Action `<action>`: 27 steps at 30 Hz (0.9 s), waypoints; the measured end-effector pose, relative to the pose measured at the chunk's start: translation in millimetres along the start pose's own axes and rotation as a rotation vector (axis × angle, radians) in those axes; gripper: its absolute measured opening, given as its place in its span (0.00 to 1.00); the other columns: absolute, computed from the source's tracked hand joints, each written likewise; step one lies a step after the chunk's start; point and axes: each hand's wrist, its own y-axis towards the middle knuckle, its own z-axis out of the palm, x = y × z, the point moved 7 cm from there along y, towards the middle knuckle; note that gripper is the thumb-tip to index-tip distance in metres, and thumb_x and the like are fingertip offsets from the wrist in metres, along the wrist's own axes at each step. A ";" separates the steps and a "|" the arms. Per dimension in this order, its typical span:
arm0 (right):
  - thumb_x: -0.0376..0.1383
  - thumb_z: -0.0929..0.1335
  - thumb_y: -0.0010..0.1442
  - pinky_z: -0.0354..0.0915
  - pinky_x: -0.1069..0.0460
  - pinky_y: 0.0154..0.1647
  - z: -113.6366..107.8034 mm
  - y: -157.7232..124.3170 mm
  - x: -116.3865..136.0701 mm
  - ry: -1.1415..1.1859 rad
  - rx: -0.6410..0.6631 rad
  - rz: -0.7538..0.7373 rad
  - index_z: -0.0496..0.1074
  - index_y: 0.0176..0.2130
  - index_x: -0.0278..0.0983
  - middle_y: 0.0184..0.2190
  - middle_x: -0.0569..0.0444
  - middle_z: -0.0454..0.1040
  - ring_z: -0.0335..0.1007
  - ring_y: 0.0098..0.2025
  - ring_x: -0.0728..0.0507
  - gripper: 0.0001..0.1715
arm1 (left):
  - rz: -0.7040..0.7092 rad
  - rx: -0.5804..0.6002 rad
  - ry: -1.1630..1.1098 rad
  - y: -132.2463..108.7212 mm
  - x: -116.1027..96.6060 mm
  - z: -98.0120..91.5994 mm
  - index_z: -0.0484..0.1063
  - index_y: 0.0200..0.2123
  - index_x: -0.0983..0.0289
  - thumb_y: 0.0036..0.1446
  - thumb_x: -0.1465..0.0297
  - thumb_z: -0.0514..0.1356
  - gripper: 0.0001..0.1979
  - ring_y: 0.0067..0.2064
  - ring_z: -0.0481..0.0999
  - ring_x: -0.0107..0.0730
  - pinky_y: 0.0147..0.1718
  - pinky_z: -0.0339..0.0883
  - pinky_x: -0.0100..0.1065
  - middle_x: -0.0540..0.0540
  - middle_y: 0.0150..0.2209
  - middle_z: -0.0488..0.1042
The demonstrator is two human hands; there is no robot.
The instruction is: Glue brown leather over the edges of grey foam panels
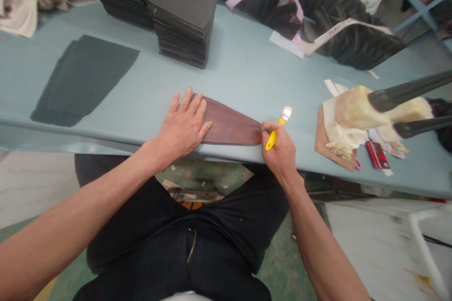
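Observation:
A reddish-brown tapered panel (229,123), which looks like leather, lies near the front edge of the blue-green table. Pressed flat over its wide left end is my left hand (183,124), fingers spread. My right hand (280,150) is closed around a yellow-handled brush (271,139); the pale bristles point up and away from me. The fingertips of that hand touch the panel's narrow right end. Whether they also pinch its edge, I cannot make out.
Dark flat pieces (92,80) lie at the left, with a tall stack (185,23) behind. Bundled dark pieces (353,42) line the back right. At the right stand glue-crusted containers (356,106) with dark handles, beside a small red box (377,154). The table's front edge (226,154) is close.

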 end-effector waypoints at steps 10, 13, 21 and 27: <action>0.42 0.65 0.70 0.73 0.42 0.50 -3.0 -4.8 1.3 0.027 0.010 0.042 0.75 0.53 0.39 0.49 0.43 0.84 0.81 0.46 0.36 0.17 | 0.102 0.063 0.008 4.4 -8.7 2.4 0.62 0.73 0.80 0.77 0.62 0.44 0.32 0.79 0.57 0.67 0.75 0.57 0.61 0.77 0.77 0.58; 0.42 0.64 0.71 0.74 0.42 0.49 -2.9 -5.2 0.1 0.041 -0.001 0.058 0.75 0.53 0.39 0.47 0.44 0.84 0.81 0.45 0.37 0.17 | 0.089 0.058 0.013 2.4 -10.9 1.8 0.60 0.74 0.79 0.78 0.60 0.45 0.34 0.79 0.55 0.68 0.76 0.53 0.64 0.77 0.78 0.57; 0.42 0.66 0.70 0.77 0.41 0.56 -15.2 -22.1 2.1 0.088 -0.090 0.080 0.72 0.52 0.41 0.55 0.43 0.84 0.84 0.54 0.36 0.14 | 0.125 0.083 0.044 1.6 -13.8 6.9 0.57 0.76 0.77 0.78 0.56 0.46 0.36 0.80 0.53 0.65 0.77 0.51 0.62 0.75 0.79 0.54; 0.40 0.68 0.70 0.77 0.39 0.58 -14.6 -37.7 4.8 0.097 -0.153 0.080 0.71 0.52 0.41 0.58 0.42 0.83 0.84 0.57 0.36 0.12 | 0.194 0.150 0.074 12.8 -24.8 9.8 0.55 0.77 0.74 0.78 0.55 0.47 0.36 0.81 0.51 0.68 0.76 0.51 0.64 0.74 0.80 0.52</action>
